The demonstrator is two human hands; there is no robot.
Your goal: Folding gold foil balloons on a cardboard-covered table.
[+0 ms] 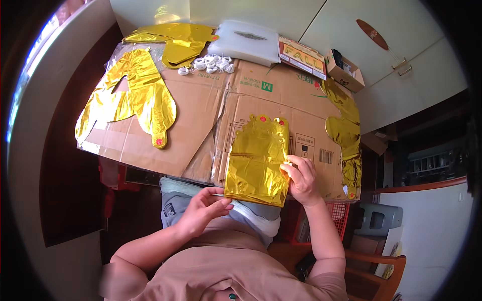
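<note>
A folded gold foil balloon (258, 163) lies in front of me at the cardboard's near edge, its lower end reaching over my lap. My left hand (207, 209) is at its lower left corner, with the thumb and fingers closed on the foil there. On the right edge, my right hand (303, 179) pinches the foil between thumb and fingers. Round tabs with red marks stick up at the balloon's far end. To the left a flat gold foil balloon (133, 93) is spread out. Another long gold foil balloon (346, 130) hangs along the right side.
Flattened cardboard (186, 100) covers the table. More gold foil (186, 42) lies at the far left, near bundles of white string (213, 63). A translucent plastic box (245, 42), a printed carton (302, 56) and a small open box (346, 72) line the back. A red basket (339, 215) stands below right.
</note>
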